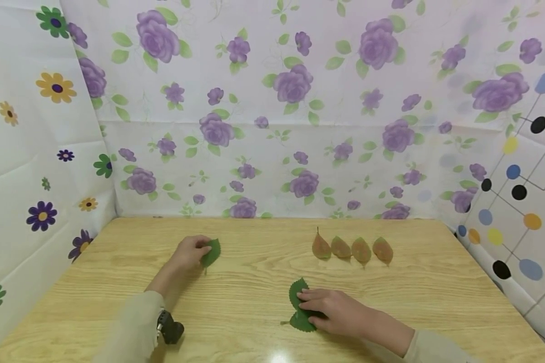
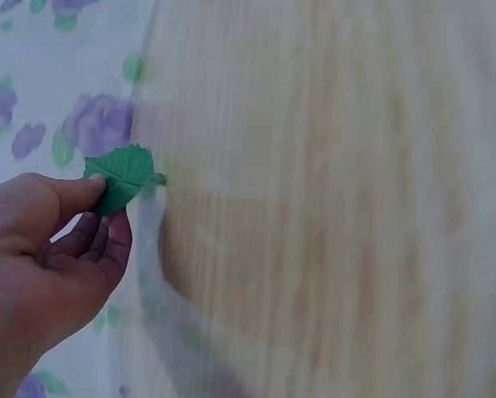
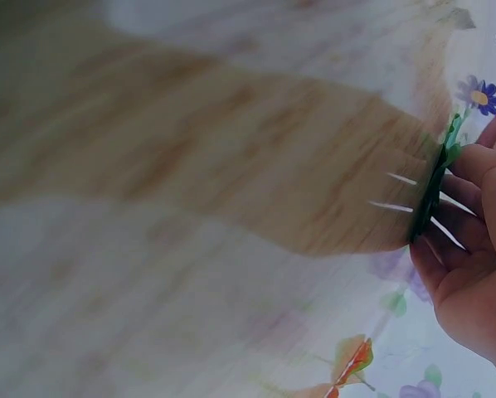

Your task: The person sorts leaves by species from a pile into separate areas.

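Between thumb and fingers, my left hand (image 1: 188, 254) pinches a single green leaf (image 1: 213, 253) with toothed edges at the left of the table. In the left wrist view the leaf (image 2: 125, 172) shows its short stem pointing right, and the thumb lies on its face. My right hand (image 1: 338, 313) holds two green leaves (image 1: 302, 321) near the front middle, one pointing up and one with its stem to the left. In the right wrist view these leaves (image 3: 433, 184) appear edge-on against the fingertips; the fingers partly cover them in the head view.
Several reddish-green leaves (image 1: 321, 248) lie in a row at the back right of the wooden table (image 1: 254, 282). Flowered cloth (image 1: 263, 151) hangs behind the table, with patterned sheets on both sides. A black device (image 1: 170, 327) is strapped to the left wrist.
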Available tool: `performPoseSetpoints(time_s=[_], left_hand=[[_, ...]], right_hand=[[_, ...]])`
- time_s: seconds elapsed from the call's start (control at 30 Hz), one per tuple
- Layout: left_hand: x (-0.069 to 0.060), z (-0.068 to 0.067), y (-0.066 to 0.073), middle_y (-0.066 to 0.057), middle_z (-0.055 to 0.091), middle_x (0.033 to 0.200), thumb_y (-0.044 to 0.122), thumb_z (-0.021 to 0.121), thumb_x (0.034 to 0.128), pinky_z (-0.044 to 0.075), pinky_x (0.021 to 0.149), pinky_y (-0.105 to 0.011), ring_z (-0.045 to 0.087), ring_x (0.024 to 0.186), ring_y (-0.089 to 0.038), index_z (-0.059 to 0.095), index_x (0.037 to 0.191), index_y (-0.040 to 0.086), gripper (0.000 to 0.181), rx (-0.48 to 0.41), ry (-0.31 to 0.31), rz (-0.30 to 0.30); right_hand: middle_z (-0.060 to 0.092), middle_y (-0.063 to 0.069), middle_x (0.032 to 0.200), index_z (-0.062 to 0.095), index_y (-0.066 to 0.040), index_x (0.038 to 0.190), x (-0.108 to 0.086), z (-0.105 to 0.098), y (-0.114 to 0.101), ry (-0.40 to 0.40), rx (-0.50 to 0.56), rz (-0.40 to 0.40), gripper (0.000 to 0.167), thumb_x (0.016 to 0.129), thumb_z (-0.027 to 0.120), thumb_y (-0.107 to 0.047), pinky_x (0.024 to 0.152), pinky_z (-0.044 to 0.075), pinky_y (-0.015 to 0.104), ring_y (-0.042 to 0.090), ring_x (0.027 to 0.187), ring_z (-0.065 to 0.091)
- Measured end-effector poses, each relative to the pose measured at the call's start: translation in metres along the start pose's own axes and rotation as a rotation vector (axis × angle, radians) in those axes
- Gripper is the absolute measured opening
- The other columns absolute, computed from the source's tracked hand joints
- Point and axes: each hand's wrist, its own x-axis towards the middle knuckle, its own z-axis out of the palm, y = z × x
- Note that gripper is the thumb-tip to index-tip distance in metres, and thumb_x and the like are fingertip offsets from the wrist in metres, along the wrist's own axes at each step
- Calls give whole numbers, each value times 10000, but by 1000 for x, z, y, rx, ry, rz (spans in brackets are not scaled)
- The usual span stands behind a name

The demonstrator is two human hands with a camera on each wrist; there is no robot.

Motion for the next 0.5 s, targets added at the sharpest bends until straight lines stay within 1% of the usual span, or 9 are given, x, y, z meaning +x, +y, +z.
performPoseSetpoints(time_s=[0.13,0.23,0.37,0.5], left_hand=[[-2,-19,-6,-233,601,1053,12,536,971,532,771,-379,582,944,-324,538,1210,-153,290,60,27,-2],[-4,-28,-11,-246,599,1061,-7,547,958,533,797,-398,584,964,-347,539,1201,-162,288,93,40,-4],[-3,-33,-20,-259,607,1035,-23,566,939,540,779,-400,598,942,-364,545,1165,-180,276,136,53,-14],[-1,-34,-27,-274,610,1019,-20,582,930,541,771,-403,602,934,-382,550,1141,-189,272,179,64,-34]], right_hand=[[573,180,1306,661,21,1186,0,0,0,0,0,1,304,911,675,-107,934,486,393,305,1193,556],[571,178,1310,660,16,1190,-1,0,1,-3,3,6,306,912,674,-112,937,484,392,302,1197,553],[566,175,1318,658,9,1198,-1,1,2,-8,7,14,309,916,671,-116,943,480,395,301,1204,548],[561,175,1324,654,8,1205,-1,1,2,-11,9,13,313,918,668,-117,949,476,398,303,1210,543]])
